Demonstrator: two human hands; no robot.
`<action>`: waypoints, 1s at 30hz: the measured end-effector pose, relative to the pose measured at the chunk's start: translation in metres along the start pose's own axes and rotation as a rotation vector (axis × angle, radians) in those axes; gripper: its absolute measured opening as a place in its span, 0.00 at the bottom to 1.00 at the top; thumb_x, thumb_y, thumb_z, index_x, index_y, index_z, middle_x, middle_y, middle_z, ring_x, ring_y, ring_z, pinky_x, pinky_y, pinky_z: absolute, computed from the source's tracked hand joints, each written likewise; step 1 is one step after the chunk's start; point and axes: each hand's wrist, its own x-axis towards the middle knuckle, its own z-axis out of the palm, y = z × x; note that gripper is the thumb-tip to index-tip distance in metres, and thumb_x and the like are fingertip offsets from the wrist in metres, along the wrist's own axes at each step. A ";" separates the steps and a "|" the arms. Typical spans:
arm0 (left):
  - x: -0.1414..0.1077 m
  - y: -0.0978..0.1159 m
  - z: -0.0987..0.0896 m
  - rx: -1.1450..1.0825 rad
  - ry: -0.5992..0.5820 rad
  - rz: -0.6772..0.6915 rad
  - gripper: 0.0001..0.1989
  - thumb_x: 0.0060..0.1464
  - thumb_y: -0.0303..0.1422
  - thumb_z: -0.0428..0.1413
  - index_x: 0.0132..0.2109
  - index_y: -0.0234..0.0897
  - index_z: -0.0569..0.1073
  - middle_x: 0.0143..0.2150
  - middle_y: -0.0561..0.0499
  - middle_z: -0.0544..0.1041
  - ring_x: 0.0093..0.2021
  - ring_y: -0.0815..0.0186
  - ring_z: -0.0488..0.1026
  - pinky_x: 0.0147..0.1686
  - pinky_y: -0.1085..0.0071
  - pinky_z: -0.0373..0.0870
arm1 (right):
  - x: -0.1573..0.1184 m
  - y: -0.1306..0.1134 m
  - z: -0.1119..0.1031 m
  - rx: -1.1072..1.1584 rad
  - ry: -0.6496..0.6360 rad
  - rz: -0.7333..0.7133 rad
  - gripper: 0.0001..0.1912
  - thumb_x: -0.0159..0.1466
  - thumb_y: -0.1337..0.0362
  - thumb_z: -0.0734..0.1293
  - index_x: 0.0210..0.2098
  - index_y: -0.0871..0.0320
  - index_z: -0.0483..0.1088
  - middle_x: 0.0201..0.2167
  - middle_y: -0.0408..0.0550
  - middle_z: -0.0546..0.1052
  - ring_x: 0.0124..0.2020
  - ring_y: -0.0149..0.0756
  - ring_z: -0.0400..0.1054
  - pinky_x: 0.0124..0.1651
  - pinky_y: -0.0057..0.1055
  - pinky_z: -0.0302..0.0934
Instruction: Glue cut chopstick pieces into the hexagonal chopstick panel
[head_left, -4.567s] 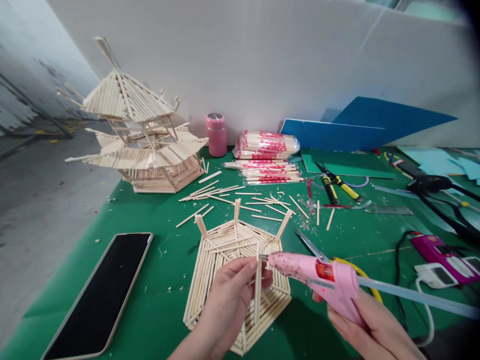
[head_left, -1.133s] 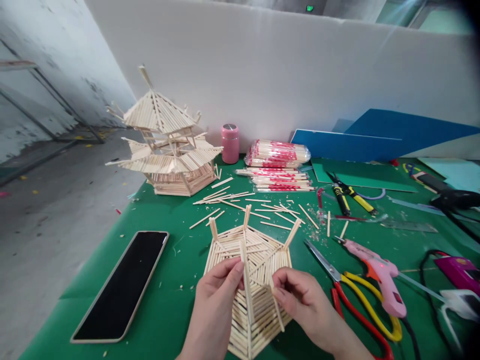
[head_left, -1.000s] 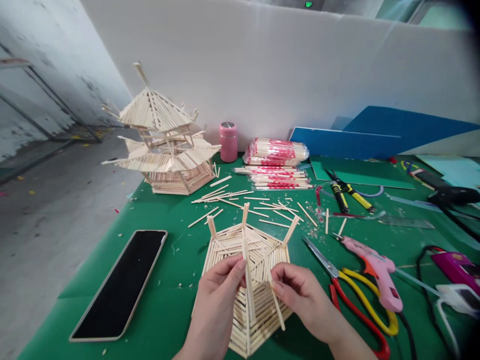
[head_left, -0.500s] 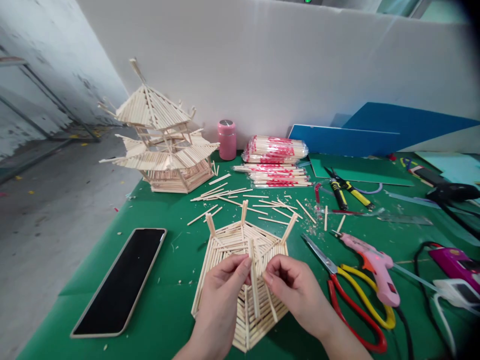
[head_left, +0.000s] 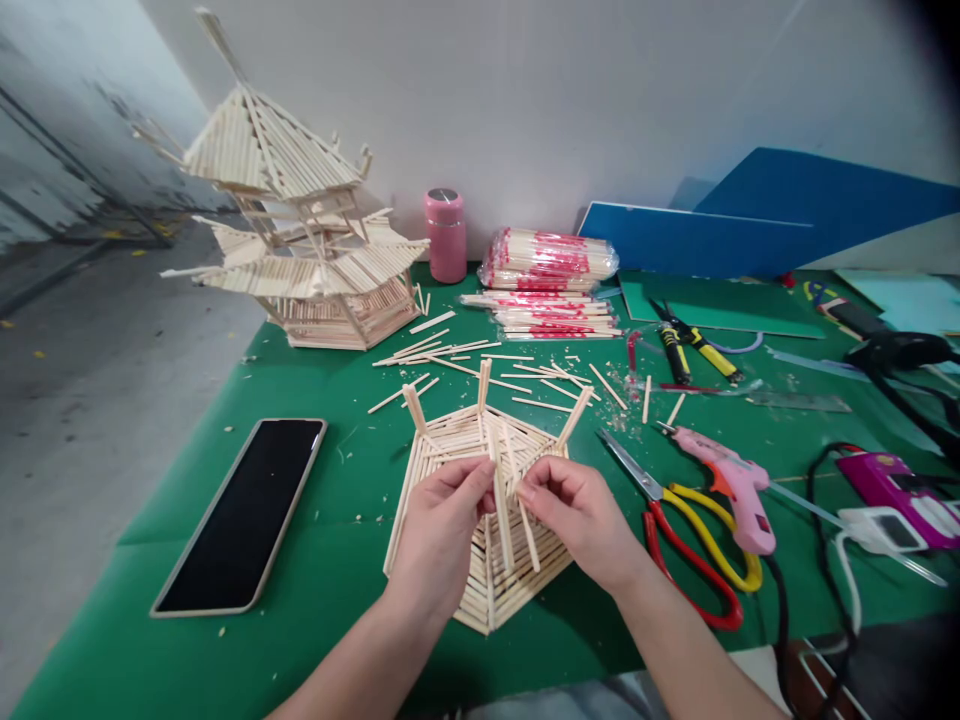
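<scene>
My left hand [head_left: 448,520] pinches a pale wooden stick piece [head_left: 501,510], which looks like sticks laid side by side, between thumb and fingers. Just to its right, my right hand [head_left: 574,510] grips a thinner single wooden stick [head_left: 529,525] between thumb and fingertips. Both sticks point toward me, close together but apart at their lower ends. Beneath the hands lies a many-sided panel of wooden sticks [head_left: 442,440], with short posts [head_left: 574,415] standing at its far corners. The hands hide part of the panel.
A stick-built pagoda [head_left: 322,270] stands at the back left, near a pink flask [head_left: 445,235]. Bagged chopsticks [head_left: 551,260] lie behind loose sticks [head_left: 442,350]. Scissors [head_left: 697,530], a pink glue gun [head_left: 727,480] and pliers [head_left: 694,345] are on the right; a phone [head_left: 244,515] is left.
The view has tilted down, so everything sits higher in the picture. The right hand's stick has come nearer to lying alongside the left hand's piece. Both grips stay closed.
</scene>
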 end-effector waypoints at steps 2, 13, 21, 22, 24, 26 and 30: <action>0.000 0.001 0.001 -0.004 0.003 0.006 0.05 0.40 0.30 0.61 0.26 0.31 0.75 0.18 0.54 0.69 0.21 0.74 0.64 0.25 0.78 0.62 | 0.001 0.000 0.001 -0.006 0.003 0.005 0.09 0.56 0.62 0.63 0.22 0.60 0.62 0.17 0.36 0.59 0.19 0.25 0.51 0.21 0.23 0.48; -0.002 0.000 0.002 0.080 0.030 0.083 0.06 0.39 0.31 0.61 0.27 0.32 0.76 0.19 0.54 0.70 0.22 0.75 0.63 0.25 0.79 0.61 | -0.006 -0.004 0.007 -0.260 0.017 -0.097 0.09 0.58 0.65 0.60 0.22 0.58 0.60 0.17 0.36 0.59 0.19 0.25 0.53 0.21 0.23 0.49; -0.005 0.001 0.001 0.106 0.010 0.104 0.06 0.42 0.31 0.60 0.31 0.32 0.76 0.23 0.52 0.72 0.25 0.73 0.64 0.28 0.78 0.62 | -0.008 -0.007 0.011 -0.411 0.050 -0.142 0.09 0.59 0.66 0.59 0.22 0.58 0.60 0.17 0.38 0.61 0.19 0.26 0.55 0.22 0.23 0.49; -0.005 0.001 0.001 0.111 0.011 0.107 0.06 0.42 0.31 0.60 0.30 0.32 0.76 0.23 0.52 0.72 0.25 0.73 0.64 0.28 0.78 0.62 | -0.008 -0.008 0.011 -0.416 0.049 -0.142 0.09 0.59 0.66 0.59 0.22 0.58 0.60 0.17 0.38 0.61 0.19 0.26 0.55 0.22 0.23 0.49; -0.006 0.001 0.002 0.119 0.014 0.115 0.06 0.42 0.31 0.60 0.29 0.32 0.76 0.23 0.52 0.72 0.25 0.73 0.64 0.28 0.77 0.63 | -0.008 -0.009 0.011 -0.425 0.049 -0.139 0.09 0.59 0.66 0.59 0.22 0.58 0.60 0.18 0.38 0.61 0.19 0.27 0.55 0.22 0.23 0.50; -0.006 0.001 0.002 0.124 0.023 0.120 0.05 0.41 0.30 0.60 0.28 0.32 0.76 0.23 0.52 0.73 0.25 0.72 0.65 0.28 0.78 0.63 | -0.008 -0.009 0.011 -0.437 0.056 -0.137 0.09 0.59 0.66 0.59 0.22 0.57 0.60 0.17 0.38 0.61 0.19 0.27 0.55 0.22 0.23 0.50; -0.007 0.001 0.003 0.125 0.046 0.126 0.05 0.39 0.30 0.61 0.28 0.33 0.77 0.27 0.50 0.76 0.27 0.70 0.68 0.30 0.76 0.65 | -0.007 -0.008 0.011 -0.463 0.055 -0.139 0.09 0.59 0.66 0.59 0.22 0.57 0.59 0.17 0.38 0.61 0.19 0.27 0.55 0.22 0.23 0.49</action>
